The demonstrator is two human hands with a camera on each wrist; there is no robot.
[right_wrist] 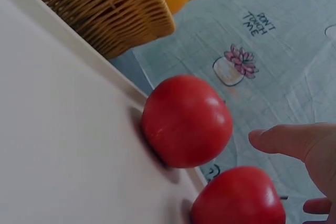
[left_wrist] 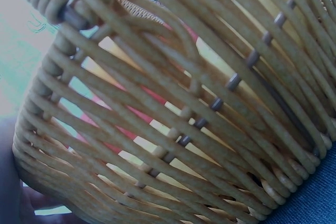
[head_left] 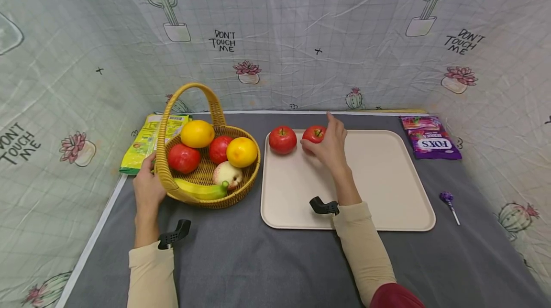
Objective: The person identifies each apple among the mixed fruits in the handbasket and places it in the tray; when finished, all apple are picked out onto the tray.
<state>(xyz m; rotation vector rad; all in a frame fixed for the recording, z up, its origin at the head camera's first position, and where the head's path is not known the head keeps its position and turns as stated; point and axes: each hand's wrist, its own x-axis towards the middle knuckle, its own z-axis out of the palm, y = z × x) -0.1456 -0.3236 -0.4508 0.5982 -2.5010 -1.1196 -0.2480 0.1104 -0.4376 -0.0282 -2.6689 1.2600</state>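
A wicker basket (head_left: 251, 181) with a tall handle stands on the left. It holds two yellow-orange fruits (head_left: 197, 134), two red round fruits (head_left: 183, 159), a pale peach-like fruit (head_left: 227, 175) and a banana (head_left: 200, 190). My left hand (head_left: 148, 188) grips the basket's left side by the handle's base; the weave partly hides its fingers in the left wrist view. Two red tomatoes sit along the tray's far left: the left tomato (head_left: 282, 140) and the right tomato (head_left: 314, 134). My right hand (head_left: 330, 148) is beside the right tomato, thumb apart from the fingers.
A beige tray (head_left: 387, 188) lies on the grey cloth (head_left: 241, 260). Behind the basket is a yellow-green packet (head_left: 144, 143). To the tray's right lie a purple Fox's candy bag (head_left: 432, 140) and a purple lollipop (head_left: 447, 198). A patterned curtain (head_left: 292, 30) rises behind.
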